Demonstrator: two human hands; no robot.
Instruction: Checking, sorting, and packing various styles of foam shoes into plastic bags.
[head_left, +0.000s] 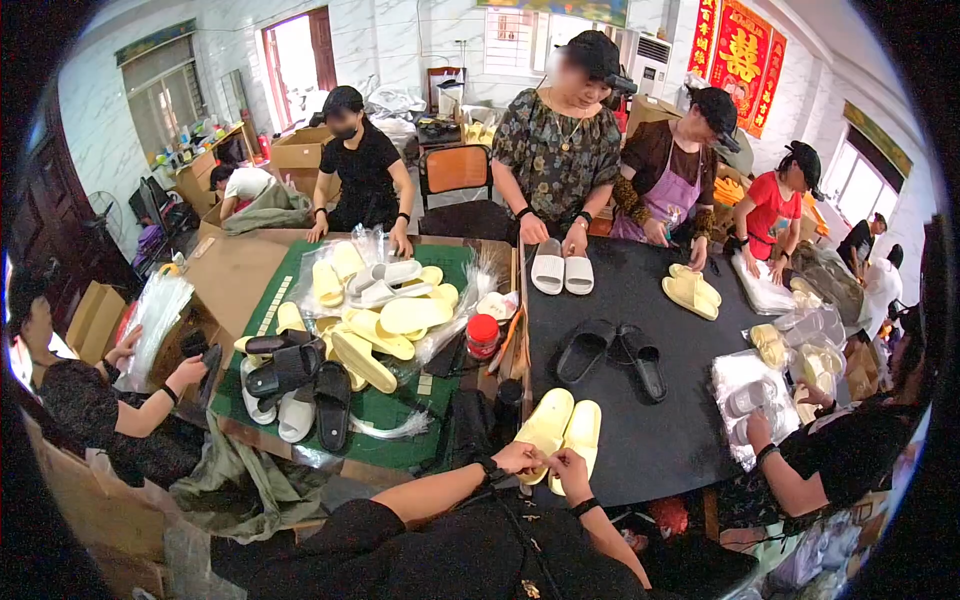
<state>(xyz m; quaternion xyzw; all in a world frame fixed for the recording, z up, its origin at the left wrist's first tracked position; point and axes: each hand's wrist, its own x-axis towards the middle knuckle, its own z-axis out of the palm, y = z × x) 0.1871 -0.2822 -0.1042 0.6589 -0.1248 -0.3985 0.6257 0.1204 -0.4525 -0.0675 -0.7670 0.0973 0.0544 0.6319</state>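
Note:
A pair of pale yellow slippers (562, 428) lies side by side at the near edge of the black table (650, 440). My left hand (518, 459) grips the heel of the left slipper. My right hand (567, 467) holds the heel end of the right one. A pair of black slippers (612, 353) sits a little farther out on the black table, untouched.
A green mat (400, 415) to the left carries a heap of yellow, white and black slippers (345, 335) and a red-lidded jar (482, 335). Several other people work around both tables, handling white slippers (562, 270), yellow slippers (690, 290) and clear bags (750, 390). Cardboard boxes (95, 320) stand at left.

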